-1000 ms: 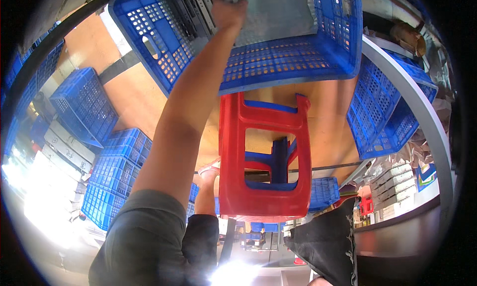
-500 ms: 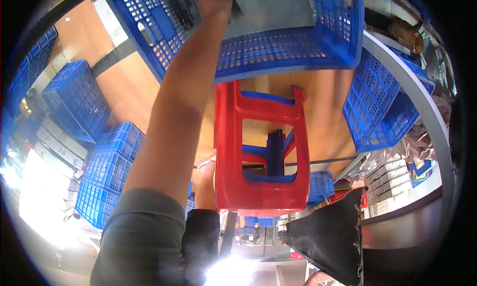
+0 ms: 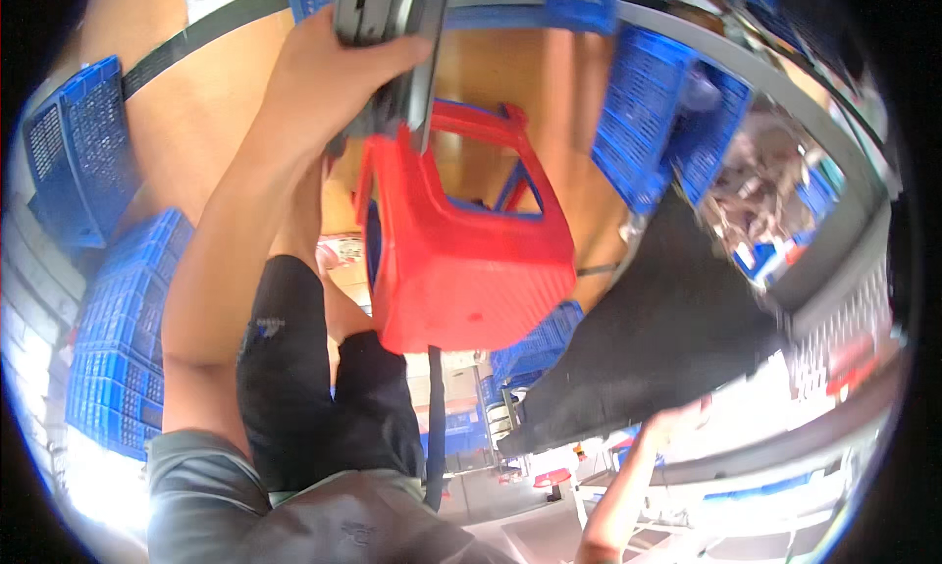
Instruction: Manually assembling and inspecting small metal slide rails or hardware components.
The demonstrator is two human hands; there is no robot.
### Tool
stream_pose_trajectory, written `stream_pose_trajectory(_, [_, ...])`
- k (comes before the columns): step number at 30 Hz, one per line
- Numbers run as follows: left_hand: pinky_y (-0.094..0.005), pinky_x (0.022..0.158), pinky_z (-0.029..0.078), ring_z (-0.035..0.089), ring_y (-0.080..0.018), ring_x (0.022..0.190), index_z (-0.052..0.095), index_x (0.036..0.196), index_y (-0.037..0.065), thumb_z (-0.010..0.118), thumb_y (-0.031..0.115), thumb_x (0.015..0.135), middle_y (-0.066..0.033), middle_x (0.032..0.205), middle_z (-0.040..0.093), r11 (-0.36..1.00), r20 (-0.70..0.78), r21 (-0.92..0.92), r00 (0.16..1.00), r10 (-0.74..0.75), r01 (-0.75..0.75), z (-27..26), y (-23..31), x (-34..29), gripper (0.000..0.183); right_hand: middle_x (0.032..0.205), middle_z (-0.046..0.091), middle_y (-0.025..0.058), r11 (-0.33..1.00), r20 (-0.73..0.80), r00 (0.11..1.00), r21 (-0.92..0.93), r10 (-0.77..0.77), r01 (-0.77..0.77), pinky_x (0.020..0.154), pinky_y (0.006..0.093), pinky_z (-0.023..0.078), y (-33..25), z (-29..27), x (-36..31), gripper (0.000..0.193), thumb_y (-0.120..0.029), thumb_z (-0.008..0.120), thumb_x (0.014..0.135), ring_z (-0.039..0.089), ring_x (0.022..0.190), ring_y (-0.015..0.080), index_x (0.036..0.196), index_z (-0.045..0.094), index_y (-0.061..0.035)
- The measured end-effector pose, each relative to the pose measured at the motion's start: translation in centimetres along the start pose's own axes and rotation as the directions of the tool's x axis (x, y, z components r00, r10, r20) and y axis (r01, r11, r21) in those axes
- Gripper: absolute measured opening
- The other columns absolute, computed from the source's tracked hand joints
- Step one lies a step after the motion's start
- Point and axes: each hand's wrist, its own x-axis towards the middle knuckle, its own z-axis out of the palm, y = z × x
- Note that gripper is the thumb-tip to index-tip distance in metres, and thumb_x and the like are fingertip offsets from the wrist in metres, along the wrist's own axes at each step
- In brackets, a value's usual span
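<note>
My left hand [image 3: 316,88] grips a dark grey and black slab-like part [image 3: 392,44], its thumb laid across the edge. What this part is I cannot tell; its upper end runs out of view. Just below it stands a red plastic stool [image 3: 471,280], which the part partly overlaps. At the lower right, my right hand [image 3: 677,422] is closed at the lower edge of a large black sheet [image 3: 648,319], seemingly holding it. The sheet's material is unclear, and blur hides the fingertips.
Blue perforated crates stand around: a stack [image 3: 123,338] on the left, a crate [image 3: 78,152] farther up, and another crate [image 3: 643,113] at the upper right. A curved grey frame edge [image 3: 844,240] runs down the right, with crumpled brown paper [image 3: 775,186] beyond it.
My left hand has come out of the big blue crate toward me, bringing the dark part. My right hand and the black sheet have risen further into view. The view has turned.
</note>
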Motion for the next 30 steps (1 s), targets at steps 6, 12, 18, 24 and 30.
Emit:
stream_pose_trajectory(6, [-0.0318, 0.077, 0.057, 0.068, -0.0141, 0.085, 0.062, 0.123, -0.001, 0.079, 0.010, 0.085, -0.0076, 0.102, 0.071, 0.997, 0.360, -0.052, 0.932, -0.041, 0.063, 3.5, 2.7, -19.6, 0.042, 0.101, 0.062, 0.0169, 0.906, -0.134, 0.987, 0.422, 0.087, -0.023, 0.089, 0.0445, 0.047, -8.7, 0.4, -0.2, 0.017, -0.016, 0.054, 0.096, 0.061, 0.097, 0.0329, 0.105, 0.058, -0.0014])
stream_pose_trajectory(12, [-0.0276, 0.067, 0.054, 0.063, -0.0094, 0.075, 0.062, 0.112, -0.001, 0.082, 0.012, 0.084, -0.0027, 0.088, 0.066, 0.992, 0.630, -0.055, 0.766, 0.125, -0.117, 11.1, 8.9, -30.1, 0.036, 0.096, 0.061, 0.0180, 0.904, -0.121, 0.966, 0.396, 0.227, -0.162, 0.075, 0.0553, 0.052, -14.2, -1.9, -0.3, 0.016, -0.019, 0.057, 0.090, 0.064, 0.088, 0.0408, 0.099, 0.053, -0.0064])
stream_pose_trajectory(18, [-0.0328, 0.081, 0.055, 0.068, -0.0119, 0.088, 0.065, 0.113, -0.005, 0.080, 0.011, 0.079, -0.0115, 0.092, 0.072, 0.671, 0.808, 0.247, 0.531, 0.256, -0.699, 23.5, 20.3, -32.6, 0.040, 0.094, 0.060, 0.0202, 0.832, -0.122, 0.947, 0.520, 0.297, -0.194, 0.072, 0.0553, 0.052, -13.8, -3.0, -0.2, 0.022, -0.021, 0.062, 0.084, 0.063, 0.084, 0.0421, 0.096, 0.052, -0.0049])
stream_pose_trajectory(24, [-0.0481, 0.081, 0.056, 0.071, -0.0424, 0.090, 0.069, 0.098, -0.003, 0.076, 0.025, 0.068, -0.0256, 0.092, 0.073, 0.207, 0.916, 0.200, 0.258, 0.306, -0.958, 42.7, 25.0, -32.9, 0.041, 0.092, 0.060, 0.0209, 0.529, 0.076, 0.890, 0.780, 0.450, -0.334, 0.073, 0.0524, 0.050, -14.1, -3.1, -0.3, 0.029, -0.020, 0.068, 0.080, 0.063, 0.085, 0.0421, 0.098, 0.055, -0.0016])
stream_pose_trajectory(30, [-0.0438, 0.086, 0.057, 0.073, -0.0352, 0.098, 0.070, 0.112, -0.002, 0.078, 0.026, 0.068, -0.0230, 0.105, 0.074, -0.084, 0.949, 0.312, 0.306, 0.081, -0.946, 60.5, 21.3, -34.0, 0.053, 0.086, 0.055, 0.0140, 0.685, -0.034, 0.953, 0.703, 0.301, -0.191, 0.062, 0.0437, 0.046, -13.6, -2.9, -0.1, 0.025, -0.025, 0.062, 0.084, 0.058, 0.076, 0.0317, 0.101, 0.061, -0.0062])
